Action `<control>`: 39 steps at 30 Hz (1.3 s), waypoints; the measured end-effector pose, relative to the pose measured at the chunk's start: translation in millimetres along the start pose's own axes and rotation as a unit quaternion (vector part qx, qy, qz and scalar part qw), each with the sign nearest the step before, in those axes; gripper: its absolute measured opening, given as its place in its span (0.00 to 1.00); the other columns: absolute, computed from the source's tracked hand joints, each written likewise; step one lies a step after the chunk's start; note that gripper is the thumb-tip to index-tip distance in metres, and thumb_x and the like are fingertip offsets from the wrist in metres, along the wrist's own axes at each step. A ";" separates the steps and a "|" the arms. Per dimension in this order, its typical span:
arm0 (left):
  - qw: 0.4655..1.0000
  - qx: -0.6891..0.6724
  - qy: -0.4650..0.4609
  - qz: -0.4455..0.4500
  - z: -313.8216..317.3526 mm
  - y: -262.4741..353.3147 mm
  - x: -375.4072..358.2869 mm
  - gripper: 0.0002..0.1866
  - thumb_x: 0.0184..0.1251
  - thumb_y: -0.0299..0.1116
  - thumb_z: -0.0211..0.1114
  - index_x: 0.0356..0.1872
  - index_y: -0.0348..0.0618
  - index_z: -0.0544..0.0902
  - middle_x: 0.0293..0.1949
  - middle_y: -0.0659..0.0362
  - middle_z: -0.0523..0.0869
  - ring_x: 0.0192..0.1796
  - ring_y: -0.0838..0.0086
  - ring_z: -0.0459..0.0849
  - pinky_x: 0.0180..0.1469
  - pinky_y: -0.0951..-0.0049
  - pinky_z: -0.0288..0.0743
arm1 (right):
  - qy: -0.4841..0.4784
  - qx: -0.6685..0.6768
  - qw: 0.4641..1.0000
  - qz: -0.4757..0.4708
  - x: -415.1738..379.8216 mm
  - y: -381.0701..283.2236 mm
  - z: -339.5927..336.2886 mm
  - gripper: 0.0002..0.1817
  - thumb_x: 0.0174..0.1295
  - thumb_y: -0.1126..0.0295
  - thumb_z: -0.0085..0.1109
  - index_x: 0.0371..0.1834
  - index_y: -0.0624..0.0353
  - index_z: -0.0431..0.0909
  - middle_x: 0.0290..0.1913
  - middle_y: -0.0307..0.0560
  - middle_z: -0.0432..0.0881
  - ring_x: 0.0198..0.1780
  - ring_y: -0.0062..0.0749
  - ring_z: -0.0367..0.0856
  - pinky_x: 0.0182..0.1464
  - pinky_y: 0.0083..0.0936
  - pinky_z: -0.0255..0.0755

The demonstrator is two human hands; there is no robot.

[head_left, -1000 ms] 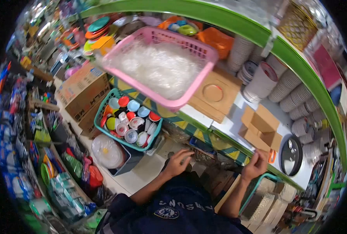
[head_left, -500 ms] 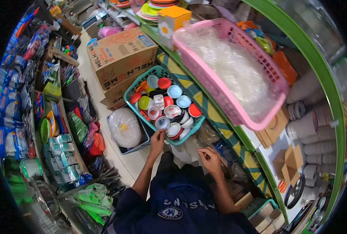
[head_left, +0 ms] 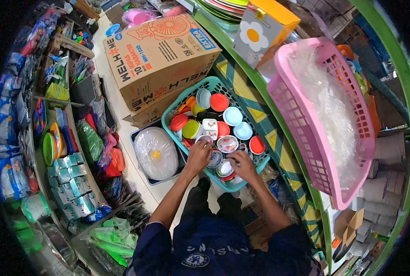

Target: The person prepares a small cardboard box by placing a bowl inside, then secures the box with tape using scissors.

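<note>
From the head camera, we look down on a teal basket (head_left: 232, 187) of small bowls and dishes standing on the floor. Our left hand (head_left: 199, 155) reaches over its near rim, fingers bent and close together at a pale bowl (head_left: 206, 138); we cannot tell whether they grip it. Our right hand (head_left: 243, 165) is inside the near right part of the basket, fingers curled beside a white bowl (head_left: 225, 168), and we cannot tell whether they hold anything. Farther in lie a floral bowl (head_left: 227, 144), a light-blue bowl (head_left: 233, 116) and a red bowl (head_left: 219, 102). Left of the basket we have a plastic-wrapped stack (head_left: 155, 154), with a cardboard box (head_left: 159, 55) behind. To the right, a pink basket (head_left: 301, 147) holds clear plastic (head_left: 329, 119).
</note>
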State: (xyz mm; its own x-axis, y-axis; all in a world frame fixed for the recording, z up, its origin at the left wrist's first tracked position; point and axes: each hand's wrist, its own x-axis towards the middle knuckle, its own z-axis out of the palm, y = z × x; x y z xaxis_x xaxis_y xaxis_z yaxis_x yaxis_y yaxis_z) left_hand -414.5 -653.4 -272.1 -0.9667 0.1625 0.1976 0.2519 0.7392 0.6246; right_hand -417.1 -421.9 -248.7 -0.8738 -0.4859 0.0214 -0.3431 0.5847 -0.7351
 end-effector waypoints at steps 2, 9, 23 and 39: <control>1.000 -0.008 -0.015 0.010 9.7 -8.2 10.0 0.15 0.58 0.27 0.66 0.47 0.37 0.82 0.45 0.47 0.81 0.49 0.53 0.81 0.51 0.59 0.76 | 0.041 0.048 0.995 0.074 23.1 22.4 10.5 0.11 0.58 0.72 0.62 0.45 0.58 0.81 0.45 0.52 0.79 0.51 0.49 0.77 0.56 0.39 0.71; 0.986 -0.058 -0.107 -0.110 23.3 3.4 52.4 0.21 0.61 0.29 0.65 0.56 0.38 0.77 0.50 0.46 0.79 0.49 0.50 0.82 0.50 0.55 0.77 | 0.142 0.077 0.961 0.226 93.3 78.7 30.8 0.22 0.61 0.69 0.64 0.57 0.62 0.74 0.48 0.58 0.81 0.46 0.46 0.84 0.47 0.35 0.78; 0.943 -0.227 -0.008 -0.241 102.3 -13.2 112.8 0.28 0.64 0.27 0.58 0.64 0.25 0.66 0.61 0.35 0.73 0.63 0.44 0.73 0.66 0.58 0.67 | 0.221 0.003 0.916 0.335 123.1 129.5 59.7 0.20 0.55 0.71 0.70 0.49 0.67 0.78 0.39 0.53 0.85 0.28 0.28 0.84 0.28 0.27 0.79; 0.945 -0.220 0.097 -0.220 91.9 14.8 98.5 0.20 0.64 0.30 0.60 0.55 0.35 0.68 0.53 0.40 0.76 0.57 0.44 0.76 0.53 0.53 0.75 | 0.319 0.223 0.873 0.294 111.7 105.7 57.1 0.26 0.61 0.67 0.68 0.55 0.76 0.73 0.44 0.56 0.84 0.36 0.31 0.86 0.29 0.24 0.79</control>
State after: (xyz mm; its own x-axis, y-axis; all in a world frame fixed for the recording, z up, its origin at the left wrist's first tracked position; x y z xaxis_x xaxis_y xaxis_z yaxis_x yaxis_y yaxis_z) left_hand -510.2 -566.4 -312.8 -0.9666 -0.2519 -0.0470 -0.1378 0.3563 0.9242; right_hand -531.3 -451.5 -362.6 -0.9168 0.3567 -0.1799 0.2734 0.2318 -0.9336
